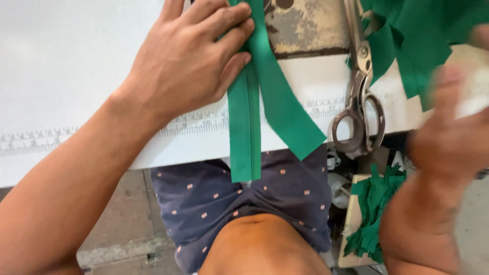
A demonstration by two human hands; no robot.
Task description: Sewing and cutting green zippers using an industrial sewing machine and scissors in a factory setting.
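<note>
My left hand (191,58) lies flat on the white table (61,61), fingers together, pressing the left edge of a green fabric strip with a green zipper (244,127) that hangs over the table's front edge. A second green strip (288,109) angles off to the right from under the same fingers. My right hand (451,130) is blurred at the right edge, next to a pile of green fabric pieces (417,40). Something pale shows beside its fingers, too blurred to name. Whether it holds anything is unclear.
Large metal scissors (359,97) lie on the table right of the strips, handles over the front edge. A printed ruler scale (35,140) runs along the table front. Below are my patterned shorts (224,196) and green scraps (374,214) on a low surface.
</note>
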